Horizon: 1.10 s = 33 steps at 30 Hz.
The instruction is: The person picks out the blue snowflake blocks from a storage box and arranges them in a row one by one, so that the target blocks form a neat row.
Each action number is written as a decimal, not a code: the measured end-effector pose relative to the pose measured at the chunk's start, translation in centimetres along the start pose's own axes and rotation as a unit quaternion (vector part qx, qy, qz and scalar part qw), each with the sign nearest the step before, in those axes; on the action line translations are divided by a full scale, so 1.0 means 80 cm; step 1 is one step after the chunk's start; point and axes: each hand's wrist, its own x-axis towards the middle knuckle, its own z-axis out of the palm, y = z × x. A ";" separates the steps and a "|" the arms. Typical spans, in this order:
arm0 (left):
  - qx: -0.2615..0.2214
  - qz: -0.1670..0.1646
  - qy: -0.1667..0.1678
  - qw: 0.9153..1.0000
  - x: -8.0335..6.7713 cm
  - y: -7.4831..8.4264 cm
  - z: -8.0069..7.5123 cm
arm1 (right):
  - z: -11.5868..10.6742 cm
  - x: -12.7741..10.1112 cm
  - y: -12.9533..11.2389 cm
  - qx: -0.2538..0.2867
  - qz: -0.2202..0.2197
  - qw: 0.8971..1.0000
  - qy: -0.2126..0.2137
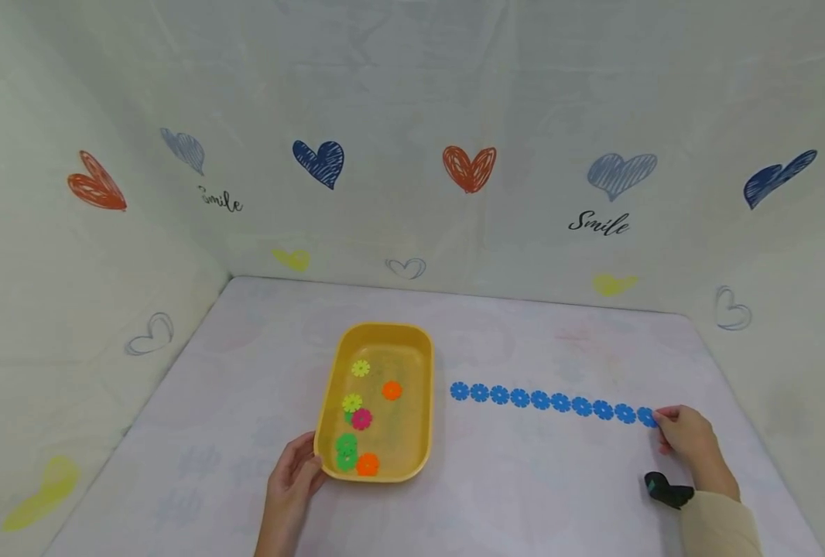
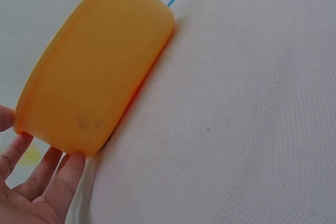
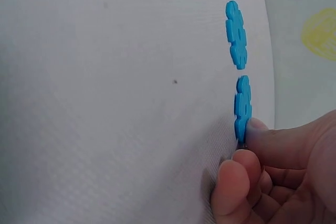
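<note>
1. Left hand (image 1: 294, 480), nearest the front edge of the table (image 1: 559, 495), rests relaxed, straight fingers against the yellow tray (image 1: 412, 363) at its near left corner.
2. Right hand (image 1: 687, 437) pinches the end blue disc (image 1: 647, 417) of the row (image 1: 552, 401) near the table's right edge.

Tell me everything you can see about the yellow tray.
The yellow tray is a shallow rounded-rectangle tub, plastic by its look, lying flat on the white table. Small flower-shaped discs lie inside it: yellow-green, orange, pink, green. The left hand touches its near left corner. A row of blue discs lies apart, to its right.
</note>
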 end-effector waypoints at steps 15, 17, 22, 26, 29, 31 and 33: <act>0.005 -0.001 0.009 1.000 0.002 -0.002 -0.002 | 0.002 -0.004 0.001 0.006 -0.009 1.000 -0.019; 0.006 0.001 0.007 1.000 0.002 -0.002 -0.003 | 0.002 -0.006 0.001 0.006 -0.012 1.000 -0.020; 0.011 0.010 -0.005 1.000 0.002 -0.003 -0.005 | 0.003 -0.012 0.004 0.024 -0.002 1.000 -0.002; 0.033 0.030 -0.028 0.999 0.000 -0.002 -0.011 | 0.006 -0.025 0.004 0.054 0.015 0.998 0.024; 0.065 0.044 -0.038 0.996 -0.001 0.001 -0.020 | 0.010 -0.037 0.001 0.066 0.016 0.997 0.042; 0.093 0.062 -0.032 0.993 -0.001 0.005 -0.028 | 0.011 -0.045 -0.001 0.063 0.009 0.997 0.050; 0.138 0.080 -0.012 0.987 -0.001 0.012 -0.035 | 0.011 -0.052 -0.002 0.049 0.000 0.997 0.054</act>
